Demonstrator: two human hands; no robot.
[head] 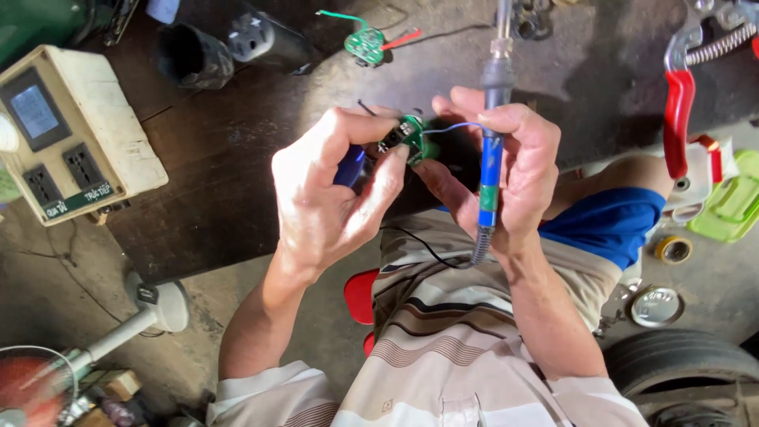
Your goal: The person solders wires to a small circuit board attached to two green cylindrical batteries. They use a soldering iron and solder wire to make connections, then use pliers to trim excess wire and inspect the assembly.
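While both hands meet above the lap, the left hand point(328, 198) pinches the small green circuit board point(411, 136) at its fingertips. The right hand point(506, 170) is closed round a blue soldering iron point(492, 170), its long axis running upright, just right of the board.

Bright even daylight, sharp centre, soft shadows under the hands point(411, 186) (edges slightly bowed), dim corners

board point(411, 136) between hands point(332, 190).
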